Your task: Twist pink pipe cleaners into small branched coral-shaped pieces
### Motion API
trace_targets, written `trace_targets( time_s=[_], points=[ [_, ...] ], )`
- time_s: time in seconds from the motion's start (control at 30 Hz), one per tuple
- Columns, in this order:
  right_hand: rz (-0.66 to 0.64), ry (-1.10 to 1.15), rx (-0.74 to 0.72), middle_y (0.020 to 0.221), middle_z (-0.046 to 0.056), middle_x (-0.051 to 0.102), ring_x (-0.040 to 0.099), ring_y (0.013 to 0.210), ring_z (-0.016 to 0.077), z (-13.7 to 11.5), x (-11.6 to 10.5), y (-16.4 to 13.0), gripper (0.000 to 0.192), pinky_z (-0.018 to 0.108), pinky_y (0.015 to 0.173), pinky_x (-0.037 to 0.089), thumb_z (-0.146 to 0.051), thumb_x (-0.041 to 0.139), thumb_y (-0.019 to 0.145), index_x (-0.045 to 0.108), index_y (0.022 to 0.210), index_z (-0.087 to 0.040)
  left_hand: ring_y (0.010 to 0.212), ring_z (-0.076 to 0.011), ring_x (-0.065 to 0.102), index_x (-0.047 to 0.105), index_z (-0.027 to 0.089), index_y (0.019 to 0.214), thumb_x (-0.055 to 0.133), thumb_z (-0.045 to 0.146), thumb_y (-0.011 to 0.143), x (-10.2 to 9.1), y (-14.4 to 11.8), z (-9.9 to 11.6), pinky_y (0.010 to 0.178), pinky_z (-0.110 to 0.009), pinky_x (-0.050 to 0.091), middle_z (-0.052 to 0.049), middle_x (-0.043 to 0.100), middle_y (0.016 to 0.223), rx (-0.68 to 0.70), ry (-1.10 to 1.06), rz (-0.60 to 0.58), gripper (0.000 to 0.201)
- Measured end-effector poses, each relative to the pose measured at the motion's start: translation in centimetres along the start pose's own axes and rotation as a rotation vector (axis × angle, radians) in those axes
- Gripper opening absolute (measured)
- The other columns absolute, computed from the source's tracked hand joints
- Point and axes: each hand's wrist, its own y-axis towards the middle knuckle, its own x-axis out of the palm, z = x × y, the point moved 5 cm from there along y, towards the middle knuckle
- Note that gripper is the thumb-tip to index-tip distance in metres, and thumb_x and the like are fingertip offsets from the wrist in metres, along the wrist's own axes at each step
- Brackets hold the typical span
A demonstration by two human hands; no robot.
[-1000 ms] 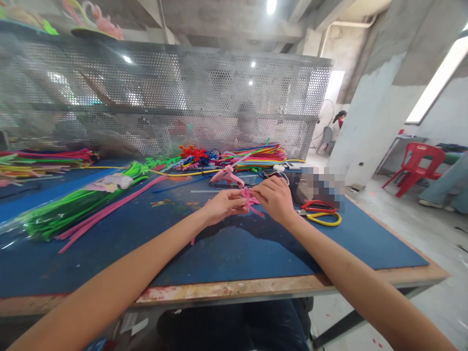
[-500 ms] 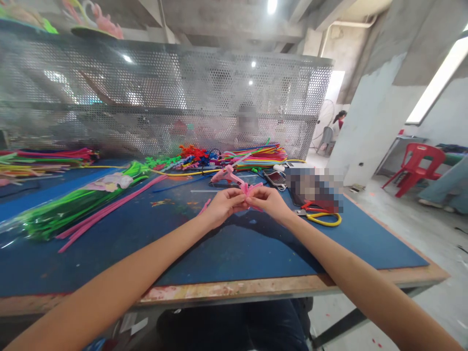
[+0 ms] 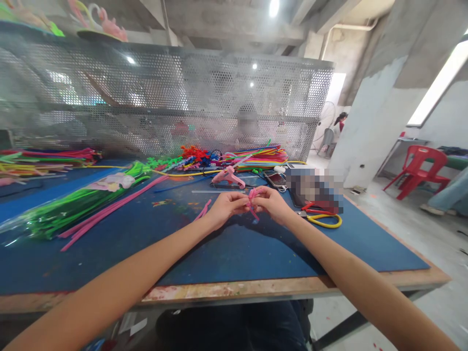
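Between my two hands is a small bundle of bent pink pipe cleaners point(image 3: 253, 201), held above the blue table mat. My left hand point(image 3: 228, 207) pinches its left side with thumb and fingers. From the right, my right hand point(image 3: 272, 204) grips the same bundle, its fingertips close to those of my left. Just behind them a pink glue gun point(image 3: 228, 178) rests on the mat. Short pink pipe cleaner pieces point(image 3: 203, 209) lie beside my left wrist. Scissors with yellow handles point(image 3: 325, 221) lie to the right of my right hand.
Left on the blue mat point(image 3: 234, 258) are a plastic-wrapped bundle of green pipe cleaners point(image 3: 73, 204) and long pink ones point(image 3: 113, 212). Colourful pipe cleaners point(image 3: 256, 157) pile up along the perforated metal screen point(image 3: 204, 102). A phone point(image 3: 276, 180) with a cable lies behind my right hand.
The pink bundle has turned between my fingers, with strands now pointing up and down. My fingers have shifted slightly, and more of the glue gun shows. The view has moved a little.
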Motion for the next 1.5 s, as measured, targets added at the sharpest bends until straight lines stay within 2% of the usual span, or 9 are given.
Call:
trace_targets(
  time_s=[0.2,0.43,0.63,0.7,0.87,1.0,1.17,1.33,1.5],
  points=[
    [-0.009,-0.187,-0.076,0.062,-0.002,0.063,0.051,0.050,0.0074,-0.3,-0.1,0.0,0.023,0.021,0.051,0.040,-0.031,0.071,0.061,0.067,0.078,-0.015,0.057,-0.0088,0.058,0.065,0.012,0.077,0.078,0.031,0.055,-0.6,0.0,-0.2,0.067,-0.024,0.048,0.000,0.064,0.066,-0.067,-0.017,0.037,0.031],
    [-0.012,-0.070,-0.012,0.071,0.000,0.066,0.058,0.058,0.0112,0.0,0.3,-0.3,0.022,0.021,0.053,0.045,-0.034,0.074,0.059,0.067,0.074,-0.018,0.052,-0.0060,0.054,0.057,0.013,0.066,0.079,0.031,0.053,-0.4,-0.1,-0.1,0.062,-0.022,0.046,0.004,0.057,0.058,-0.103,0.015,0.056,0.031],
    [0.035,-0.065,0.016,0.061,-0.001,0.064,0.055,0.051,0.0087,0.3,0.0,-0.1,0.025,0.022,0.055,0.046,-0.033,0.075,0.057,0.065,0.072,-0.016,0.059,-0.0089,0.057,0.059,0.013,0.070,0.075,0.036,0.058,-0.4,0.0,-0.1,0.066,-0.024,0.046,0.002,0.059,0.064,-0.075,0.064,0.038,0.031],
    [0.082,-0.089,-0.011,0.059,-0.001,0.064,0.054,0.048,0.0091,0.3,-0.3,0.1,0.025,0.023,0.053,0.046,-0.034,0.074,0.056,0.065,0.071,-0.016,0.063,-0.0115,0.058,0.061,0.014,0.073,0.070,0.039,0.063,-0.4,0.0,0.2,0.067,-0.025,0.046,0.000,0.061,0.068,-0.008,0.163,0.034,0.028],
    [0.189,-0.245,-0.114,0.056,0.001,0.063,0.056,0.047,0.0132,0.1,-0.6,0.2,0.024,0.025,0.048,0.045,-0.034,0.072,0.057,0.064,0.071,-0.016,0.070,-0.0175,0.059,0.068,0.016,0.077,0.055,0.037,0.077,0.4,-0.7,1.8,0.068,-0.026,0.043,-0.003,0.068,0.073,0.289,0.745,0.017,0.025],
    [0.251,-0.469,-0.229,0.060,0.003,0.065,0.060,0.055,0.0168,-0.6,-0.5,-0.3,0.020,0.025,0.050,0.045,-0.034,0.068,0.063,0.067,0.073,-0.017,0.080,-0.0199,0.061,0.070,0.020,0.088,0.053,0.034,0.080,0.9,-1.5,2.8,0.075,-0.026,0.040,-0.003,0.070,0.087,0.434,0.973,0.044,0.023],
    [0.245,-0.522,-0.287,0.068,0.003,0.068,0.063,0.062,0.0187,-0.9,-0.1,-0.6,0.016,0.026,0.054,0.046,-0.032,0.066,0.066,0.067,0.073,-0.018,0.083,-0.0212,0.061,0.070,0.021,0.088,0.053,0.037,0.081,1.0,-1.8,3.1,0.074,-0.026,0.039,-0.004,0.070,0.089,0.466,1.082,0.068,0.024],
    [0.239,-0.578,-0.339,0.073,0.004,0.070,0.064,0.067,0.0200,-1.3,0.1,-0.9,0.011,0.028,0.061,0.048,-0.028,0.065,0.067,0.069,0.073,-0.019,0.073,-0.0198,0.061,0.070,0.020,0.082,0.051,0.035,0.083,0.9,-1.5,2.8,0.068,-0.025,0.037,-0.004,0.070,0.079,0.445,1.093,0.012,0.025],
    [0.227,-0.701,-0.422,0.070,0.003,0.070,0.064,0.066,0.0195,-2.1,0.7,-1.6,0.010,0.028,0.061,0.047,-0.023,0.062,0.070,0.070,0.073,-0.021,0.077,-0.0209,0.059,0.070,0.022,0.081,0.053,0.032,0.081,0.9,-1.4,3.2,0.075,-0.027,0.036,-0.005,0.069,0.077,0.470,1.190,-0.031,0.020]
  ],
)
